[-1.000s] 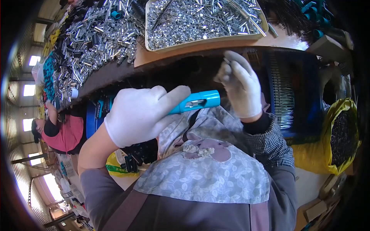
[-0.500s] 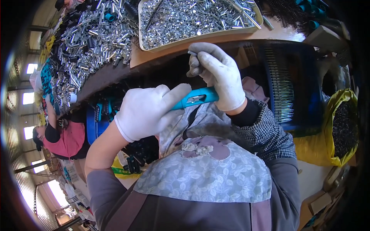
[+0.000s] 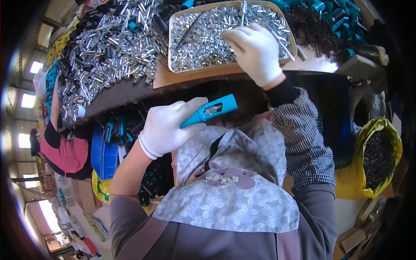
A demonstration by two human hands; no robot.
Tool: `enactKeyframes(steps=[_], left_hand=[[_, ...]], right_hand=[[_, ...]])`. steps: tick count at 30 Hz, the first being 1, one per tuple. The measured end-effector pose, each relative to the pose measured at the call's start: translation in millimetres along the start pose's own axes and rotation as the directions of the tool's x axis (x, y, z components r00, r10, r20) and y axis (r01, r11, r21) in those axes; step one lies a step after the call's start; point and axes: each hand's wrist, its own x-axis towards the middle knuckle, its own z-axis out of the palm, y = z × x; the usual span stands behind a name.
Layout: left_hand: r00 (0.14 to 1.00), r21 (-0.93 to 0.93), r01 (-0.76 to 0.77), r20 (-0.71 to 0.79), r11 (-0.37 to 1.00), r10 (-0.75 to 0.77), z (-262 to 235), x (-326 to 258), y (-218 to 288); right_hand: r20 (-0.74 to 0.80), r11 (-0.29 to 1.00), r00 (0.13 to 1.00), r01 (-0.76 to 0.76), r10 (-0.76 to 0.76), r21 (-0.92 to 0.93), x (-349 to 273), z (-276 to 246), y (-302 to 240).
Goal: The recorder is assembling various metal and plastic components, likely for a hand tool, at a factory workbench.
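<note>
My left hand (image 3: pixel 164 129), in a white glove, is closed around a teal plastic tube (image 3: pixel 219 108), a handle-like piece. A slot in its side shows a metal part inside, and its free end points up to the right. My right hand (image 3: pixel 258 52), also white-gloved, is over the right part of a shallow cream tray (image 3: pixel 172 47) heaped with small shiny metal pieces. Its fingers are pressed together, pointing left. What lies between them, if anything, is hidden.
Left of the tray spreads a large pile of metal tubes (image 3: pixel 108 56). Dark springs (image 3: pixel 310 28) and teal tubes (image 3: pixel 342 17) lie at the right. Below the table are a blue bin (image 3: pixel 104 151) and a yellow sack (image 3: pixel 364 173) of dark parts. Another person (image 3: pixel 65 151) works at far left.
My right hand has left the teal tube's end and moved forward over the tray. The small piece it pinched is no longer visible. My left hand still holds the tube; the view has shifted.
</note>
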Motion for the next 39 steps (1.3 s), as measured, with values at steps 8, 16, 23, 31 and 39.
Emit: enactKeyframes(steps=[8, 16, 23, 31, 39], left_hand=[[0.975, -0.09, 0.076, -0.201, 0.993, -0.093, -6.7, -1.7, -29.0], [0.929, -0.123, 0.009, -0.365, 0.992, -0.054, -13.1, 26.6, -58.5], [0.934, -0.1, 0.017, -0.352, 0.995, -0.051, -30.9, 33.8, -79.0], [0.931, -0.075, -0.015, -0.365, 0.997, -0.013, -38.8, 36.2, -73.9], [0.955, -0.079, -0.037, -0.298, 0.996, 0.012, -46.1, 32.0, -48.8]], right_hand=[[0.279, 0.947, 0.948, -0.224, 0.155, 0.232, 27.2, -12.6, -61.5], [0.823, 0.467, 0.424, -0.855, 0.378, 0.227, 71.5, -30.8, -40.9], [0.669, 0.482, 0.543, -0.822, 0.508, 0.302, 89.2, -33.6, 19.3], [0.416, 0.981, 0.897, -0.078, 0.147, -0.178, 60.0, -2.9, 43.8], [0.626, -0.153, 0.532, -0.68, 0.571, 0.717, 5.1, -18.6, -88.8]])
